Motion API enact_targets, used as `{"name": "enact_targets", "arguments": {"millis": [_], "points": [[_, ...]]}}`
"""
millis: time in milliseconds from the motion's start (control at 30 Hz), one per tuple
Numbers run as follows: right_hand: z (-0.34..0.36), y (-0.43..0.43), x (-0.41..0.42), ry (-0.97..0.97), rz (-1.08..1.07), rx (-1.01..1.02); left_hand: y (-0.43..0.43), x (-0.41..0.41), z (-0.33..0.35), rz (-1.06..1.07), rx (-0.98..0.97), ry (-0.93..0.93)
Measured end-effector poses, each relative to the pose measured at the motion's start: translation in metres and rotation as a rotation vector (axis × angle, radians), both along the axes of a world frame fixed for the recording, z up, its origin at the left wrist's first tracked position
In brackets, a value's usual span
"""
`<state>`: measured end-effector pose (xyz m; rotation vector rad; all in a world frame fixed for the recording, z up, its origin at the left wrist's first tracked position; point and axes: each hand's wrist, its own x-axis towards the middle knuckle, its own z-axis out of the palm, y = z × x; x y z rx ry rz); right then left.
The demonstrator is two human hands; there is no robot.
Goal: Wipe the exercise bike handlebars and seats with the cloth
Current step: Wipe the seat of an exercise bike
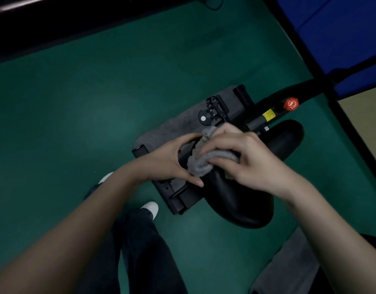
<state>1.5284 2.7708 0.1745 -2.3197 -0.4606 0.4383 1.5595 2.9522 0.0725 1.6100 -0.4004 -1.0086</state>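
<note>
Head view looks straight down onto a green floor (87, 107) where the bike stands on a grey mat (180, 126). Furthest left of the working group, the left hand (170, 164) is released: forefinger and thumb are spread into a wide C that brackets the grey cloth (198, 166) from its 9 o'clock side, grasping nothing I can make out (whether the thumb tip touches the seat edge is hard to tell). The cloth is bunched into a thick roll and lies on the left end of the black seat (242, 204). At 3 o'clock of the cloth, the right hand (253, 160) is grasping it, fingers curled over the roll and bearing it down on the seat. At 1 o'clock of the hands are a pedal (216, 109) and, further right, a red knob (291, 103) on the frame.

I judge the seat-wiping step to be in hand, worked at one end only; the broad padded lobes toward 3 and 5 o'clock look untouched by the cloth at present. The next move likely calls for the right hand to drag the cloth rightward across those lobes with steady pressure while the left hand steadies the seat. No handlebars are in view, so that part probably requires shifting along the frame toward 1 o'clock.
</note>
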Motion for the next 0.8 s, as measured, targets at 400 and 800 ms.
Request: {"name": "enact_targets", "arguments": {"millis": [400,800], "points": [[-0.021,-0.001,-0.122,-0.357,-0.676,0.077,0.001,0.009,0.009,-0.108,0.067,-0.151],[-0.069,0.035,-0.129,-0.65,-2.059,0.608,-0.001,0.017,0.008,-0.158,0.076,-0.275]]}}
